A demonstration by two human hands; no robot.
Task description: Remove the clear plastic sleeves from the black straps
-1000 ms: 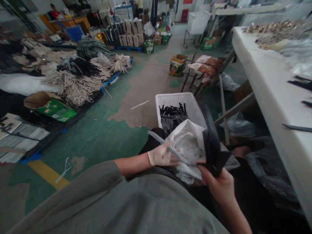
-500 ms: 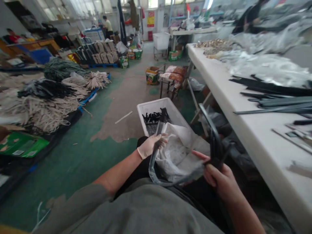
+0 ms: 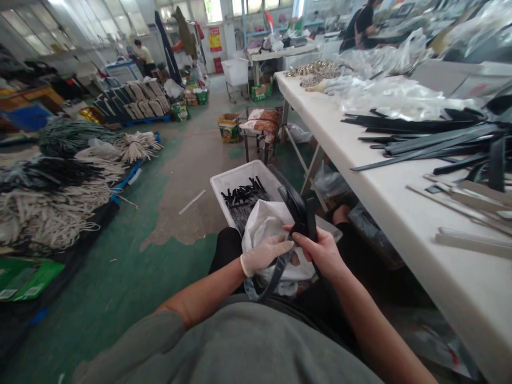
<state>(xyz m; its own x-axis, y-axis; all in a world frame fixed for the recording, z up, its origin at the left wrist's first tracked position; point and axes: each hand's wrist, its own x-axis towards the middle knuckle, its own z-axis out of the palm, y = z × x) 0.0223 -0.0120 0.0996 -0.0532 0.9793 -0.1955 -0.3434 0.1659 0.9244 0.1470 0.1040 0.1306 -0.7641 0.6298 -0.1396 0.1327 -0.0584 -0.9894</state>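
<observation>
Black straps [image 3: 295, 205] clasped in the right hand [image 3: 322, 252], grip closed around them, gloved left hand [image 3: 264, 256] pinching one curved strap [image 3: 277, 277]

The long desk [image 3: 394, 213] has a smooth white top. At its far end lies a heap of shiny gold bits [image 3: 310, 69]. Next come crumpled clear plastic bags [image 3: 400, 95], and then a messy bunch of long black strips [image 3: 436, 140], with some tips poking toward the edge. Closer still lie flat, pale strips [image 3: 472, 242]. The floor [image 3: 132, 282] is green with a big grey-brown patch, and one thin white strip [image 3: 192, 202] lies flat on it.
</observation>
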